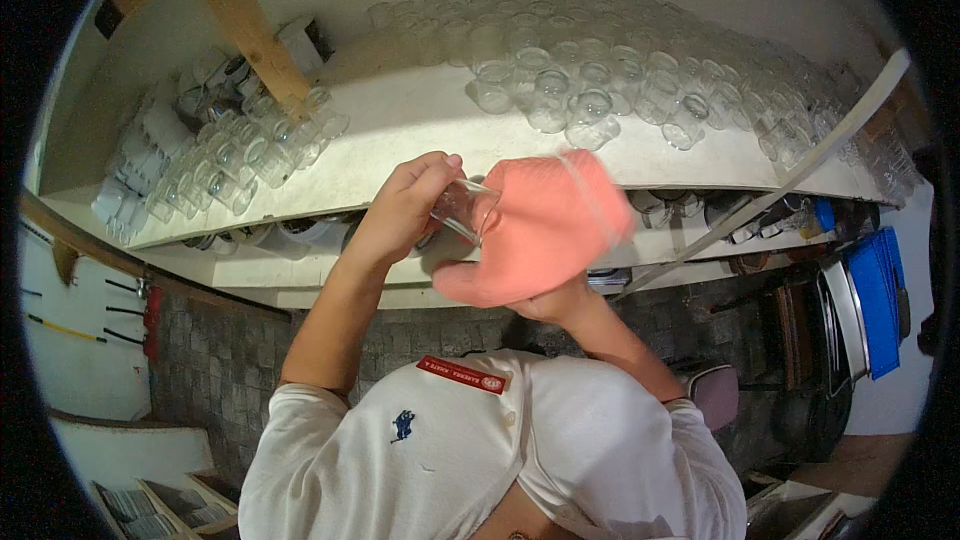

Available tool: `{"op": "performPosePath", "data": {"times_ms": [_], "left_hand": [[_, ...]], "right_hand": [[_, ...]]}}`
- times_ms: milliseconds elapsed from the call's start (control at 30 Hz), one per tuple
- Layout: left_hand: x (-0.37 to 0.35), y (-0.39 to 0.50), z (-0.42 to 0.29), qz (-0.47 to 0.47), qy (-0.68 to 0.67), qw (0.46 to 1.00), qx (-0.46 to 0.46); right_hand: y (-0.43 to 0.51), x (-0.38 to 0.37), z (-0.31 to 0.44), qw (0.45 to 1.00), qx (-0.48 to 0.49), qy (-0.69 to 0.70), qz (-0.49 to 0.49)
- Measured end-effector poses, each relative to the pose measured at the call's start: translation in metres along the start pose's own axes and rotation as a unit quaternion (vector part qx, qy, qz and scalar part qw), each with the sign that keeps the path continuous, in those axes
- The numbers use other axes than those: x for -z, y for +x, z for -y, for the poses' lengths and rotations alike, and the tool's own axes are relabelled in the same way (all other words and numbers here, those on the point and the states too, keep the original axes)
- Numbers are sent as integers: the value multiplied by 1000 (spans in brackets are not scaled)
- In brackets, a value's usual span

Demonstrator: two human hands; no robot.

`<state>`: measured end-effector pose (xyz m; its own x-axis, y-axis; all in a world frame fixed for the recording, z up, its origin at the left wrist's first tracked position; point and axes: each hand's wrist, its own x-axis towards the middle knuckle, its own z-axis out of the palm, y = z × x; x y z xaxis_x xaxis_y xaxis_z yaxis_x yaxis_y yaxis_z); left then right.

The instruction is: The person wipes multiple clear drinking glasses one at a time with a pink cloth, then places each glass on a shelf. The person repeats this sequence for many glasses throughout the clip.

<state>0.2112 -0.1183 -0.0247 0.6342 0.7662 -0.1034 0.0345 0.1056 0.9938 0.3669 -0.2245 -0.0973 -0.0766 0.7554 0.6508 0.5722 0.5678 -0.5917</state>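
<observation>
Tilted on its side, a clear drinking glass (pixel 466 208) is gripped near one end by my left hand (pixel 409 202). A salmon-pink cloth (pixel 551 229) covers the glass's other end and hangs down in front of it. My right hand (pixel 555 301) holds the cloth from below, its fingers mostly hidden behind the fabric. The cloth's right edge is blurred. Both hands are above the front edge of a white shelf (pixel 420 116).
Many upturned clear glasses (pixel 592 101) crowd the shelf's back and right. More glasses (pixel 225 157) and white cups (pixel 157 127) stand left, by a wooden post (pixel 247 22). A pale diagonal bar (pixel 780 172) crosses the right side. Lower shelves hold pots and jars (pixel 300 236).
</observation>
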Motion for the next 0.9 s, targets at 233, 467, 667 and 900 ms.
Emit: {"op": "performPosePath", "data": {"times_ms": [233, 467, 667, 900], "left_hand": [[-5, -12, 7, -29, 92, 994, -59], [-22, -27, 30, -83, 140, 955, -250], [-17, -4, 48, -83, 325, 776, -534], [-19, -13, 43, -76, 196, 920, -330]], "right_hand": [[26, 2, 34, 992, 21, -63, 111], [17, 4, 22, 973, -80, 199, 85], [1, -5, -6, 726, -232, 647, -6], [7, -2, 7, 976, -7, 207, 69]]}}
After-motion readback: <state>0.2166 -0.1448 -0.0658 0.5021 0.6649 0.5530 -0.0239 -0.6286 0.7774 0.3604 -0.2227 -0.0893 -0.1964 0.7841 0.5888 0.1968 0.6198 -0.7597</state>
